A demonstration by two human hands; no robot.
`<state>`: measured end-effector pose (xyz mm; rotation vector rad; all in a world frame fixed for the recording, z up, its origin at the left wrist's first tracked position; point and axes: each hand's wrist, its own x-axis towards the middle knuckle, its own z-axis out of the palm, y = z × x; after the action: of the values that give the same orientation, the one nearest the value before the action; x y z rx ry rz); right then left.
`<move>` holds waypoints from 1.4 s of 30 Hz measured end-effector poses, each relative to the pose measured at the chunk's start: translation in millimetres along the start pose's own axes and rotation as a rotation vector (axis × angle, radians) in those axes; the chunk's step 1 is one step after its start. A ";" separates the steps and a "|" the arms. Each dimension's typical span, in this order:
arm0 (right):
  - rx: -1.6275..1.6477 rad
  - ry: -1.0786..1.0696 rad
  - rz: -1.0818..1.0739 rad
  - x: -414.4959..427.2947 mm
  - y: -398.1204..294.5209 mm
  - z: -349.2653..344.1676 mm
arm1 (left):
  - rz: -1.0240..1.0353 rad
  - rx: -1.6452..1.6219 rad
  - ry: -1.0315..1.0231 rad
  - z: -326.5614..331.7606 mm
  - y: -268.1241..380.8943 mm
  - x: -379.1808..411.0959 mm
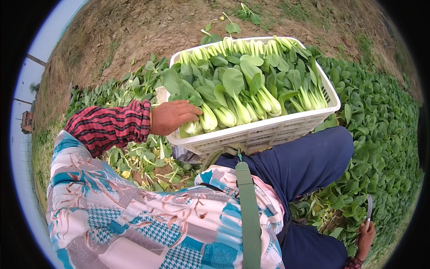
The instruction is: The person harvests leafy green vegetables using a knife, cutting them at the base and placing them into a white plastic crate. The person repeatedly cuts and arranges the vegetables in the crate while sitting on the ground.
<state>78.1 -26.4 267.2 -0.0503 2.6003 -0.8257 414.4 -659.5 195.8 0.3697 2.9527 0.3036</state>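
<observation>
A white slotted plastic crate [255,131] stands before me, filled with rows of green bok choy [242,107]. The heads along the near side lie with their pale bases towards me, and those along the far side have their bases at the far rim. My left hand [175,116] rests at the crate's near left corner, its fingertips against the base of a bok choy head; whether it grips it I cannot tell. At the lower right, away from the crate, my right hand [365,237] holds a small knife [369,208] with a curved blade pointing up.
Dense leafy plants [379,144] grow along the right. Cut leaves and trimmings [158,164] litter the ground left of and below the crate. Bare soil [144,37] lies beyond it. My bent knee [322,151] is close to the crate's near right side.
</observation>
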 end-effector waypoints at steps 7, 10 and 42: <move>0.056 0.009 0.007 -0.7 6.1 -0.4 | -0.110 -0.164 0.051 -4.0 0.1 -6.5; 0.051 0.023 0.028 -3.7 4.5 -1.3 | -0.097 -0.099 0.164 -14.0 6.5 -1.3; 0.027 0.071 0.090 -18.0 -8.4 1.2 | -0.006 -0.199 0.479 -15.0 22.3 112.2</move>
<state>94.3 -31.2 277.7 0.1052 2.6346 -0.8444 309.4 -612.1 201.4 0.2942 3.3370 0.7776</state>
